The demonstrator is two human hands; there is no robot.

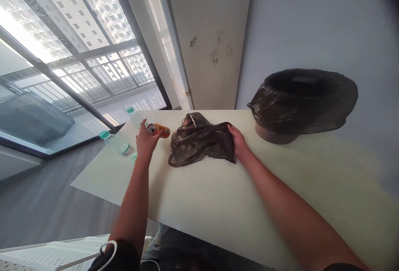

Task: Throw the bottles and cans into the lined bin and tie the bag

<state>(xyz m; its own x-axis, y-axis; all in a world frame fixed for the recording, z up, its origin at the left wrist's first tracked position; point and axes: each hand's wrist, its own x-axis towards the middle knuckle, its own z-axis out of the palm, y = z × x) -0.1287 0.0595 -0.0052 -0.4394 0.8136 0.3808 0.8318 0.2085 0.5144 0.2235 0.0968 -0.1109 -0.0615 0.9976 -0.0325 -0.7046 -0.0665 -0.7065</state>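
My left hand [146, 140] is around an orange drink can [162, 131], its thumb along the near side. The can is tipped over, with its opened top towards the hand. Beside that hand on the left are two clear plastic bottles with green caps, the nearer bottle [116, 143] lying on its side and the farther bottle [134, 116] partly hidden by my fingers. My right hand [237, 141] grips the right edge of a crumpled black plastic bag [199, 142]. The bag rests on the white table [199, 196], just right of the can.
A bin [276, 133] lined with a black bag stands on the table at the right, near the wall. Behind the table rises a fridge [212, 25]. Glass doors [84, 55] are at the left, and a white perforated rack [52, 254] is at the lower left.
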